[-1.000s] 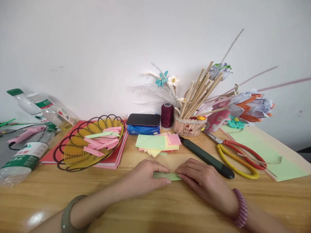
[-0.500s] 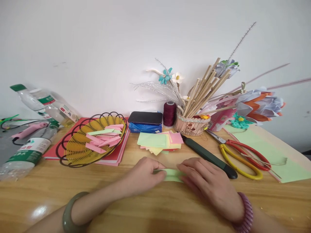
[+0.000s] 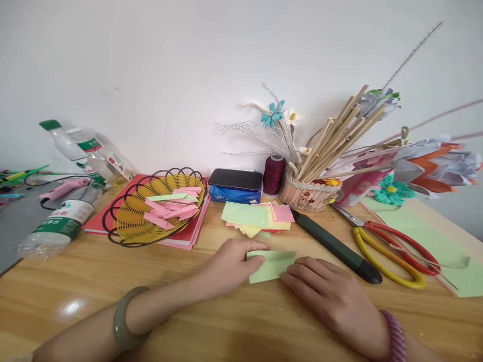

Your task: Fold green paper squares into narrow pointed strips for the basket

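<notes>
A small light green paper (image 3: 272,265) lies on the wooden table (image 3: 226,322) in front of me, partly unfolded. My left hand (image 3: 230,264) pinches its left edge with curled fingers. My right hand (image 3: 324,291) rests with its fingertips pressed on the paper's lower right edge. A green bangle is on my left wrist and a pink beaded bracelet on my right.
Beyond the hands lies a stack of coloured paper squares (image 3: 256,217). A yellow wire basket (image 3: 158,211) with folded strips sits at left, plastic bottles (image 3: 56,226) further left. A dark utility knife (image 3: 335,245), scissors (image 3: 392,249), a stick holder (image 3: 309,193), thread spool (image 3: 273,174) and phone (image 3: 236,179) stand behind.
The green paper has opened from a narrow folded strip into a wider sheet. My right hand has slid back toward me; the view has shifted slightly.
</notes>
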Demonstrator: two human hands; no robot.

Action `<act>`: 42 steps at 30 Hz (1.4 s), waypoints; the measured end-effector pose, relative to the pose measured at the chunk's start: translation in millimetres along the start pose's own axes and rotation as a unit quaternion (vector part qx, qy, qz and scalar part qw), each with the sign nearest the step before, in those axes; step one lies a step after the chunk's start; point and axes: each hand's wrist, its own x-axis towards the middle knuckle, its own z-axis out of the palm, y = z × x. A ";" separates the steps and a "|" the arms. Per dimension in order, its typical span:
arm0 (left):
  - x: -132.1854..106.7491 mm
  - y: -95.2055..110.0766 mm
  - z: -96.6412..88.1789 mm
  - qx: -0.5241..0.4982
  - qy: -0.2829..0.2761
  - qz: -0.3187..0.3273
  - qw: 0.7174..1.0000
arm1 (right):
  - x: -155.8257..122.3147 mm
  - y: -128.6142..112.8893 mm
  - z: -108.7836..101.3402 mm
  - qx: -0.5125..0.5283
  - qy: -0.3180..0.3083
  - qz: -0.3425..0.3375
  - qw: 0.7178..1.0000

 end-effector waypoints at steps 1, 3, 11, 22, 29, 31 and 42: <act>-0.5 0.5 -0.8 0.017 0.009 -0.002 1.000 | -0.8 0.5 1.5 0.008 -0.008 0.010 1.000; -1.1 1.2 -2.5 0.037 0.019 0.000 0.999 | -2.1 1.5 4.9 0.015 -0.010 0.034 0.999; 0.4 -1.7 -2.0 -0.030 -0.018 0.015 0.999 | -2.6 5.0 1.2 -0.005 0.007 0.023 1.000; -4.6 4.5 -2.4 0.163 0.070 0.133 0.975 | -10.4 9.9 7.3 0.000 0.013 0.055 0.998; -16.6 -5.3 -5.0 0.379 0.040 0.380 0.843 | -4.2 18.2 5.5 -0.065 0.031 0.062 0.995; -17.5 -13.3 -4.5 0.405 0.040 0.385 0.828 | -2.5 19.7 5.6 -0.086 0.036 0.059 0.994; -27.2 -16.3 -2.9 0.452 0.036 0.395 0.799 | 10.6 -9.6 6.2 0.073 -0.009 0.032 0.997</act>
